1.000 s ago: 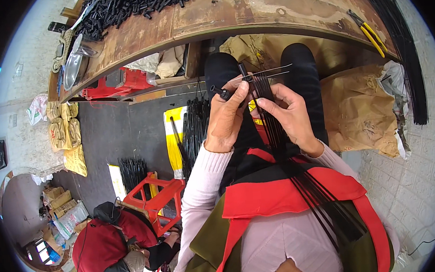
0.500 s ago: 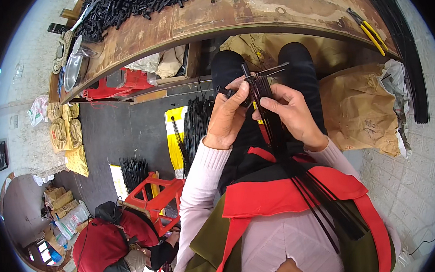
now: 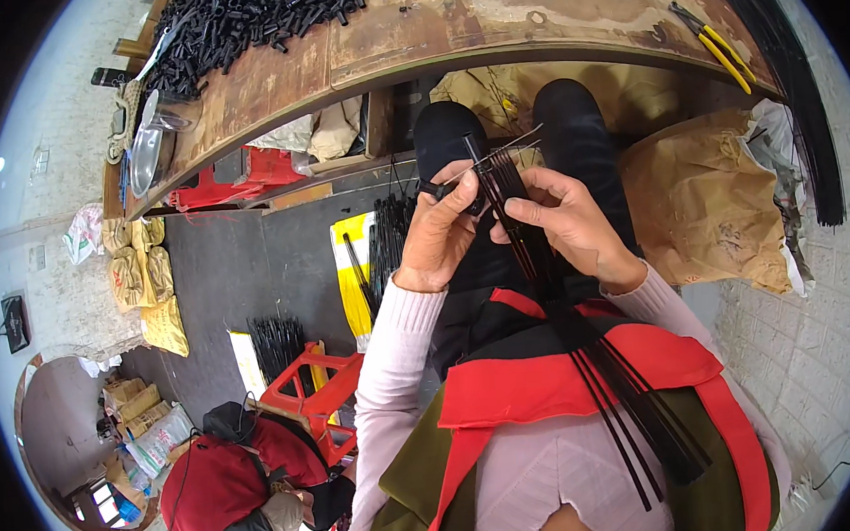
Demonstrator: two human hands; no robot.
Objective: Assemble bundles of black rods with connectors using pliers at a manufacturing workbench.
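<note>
Two hands work one bundle of thin black rods (image 3: 586, 353) over the lap. Left hand (image 3: 438, 235) grip closed: thumb and fingers pinch a small black connector piece (image 3: 437, 189) at the rod tops. Right hand (image 3: 564, 223), at 3 o'clock of the left, grip closed around the bundle just below. Rods trail toward 5 o'clock across the red apron (image 3: 540, 395). Desk (image 3: 450, 40) at 12 o'clock carries a black parts pile (image 3: 254, 18) and yellow-handled pliers (image 3: 718, 43).
</note>
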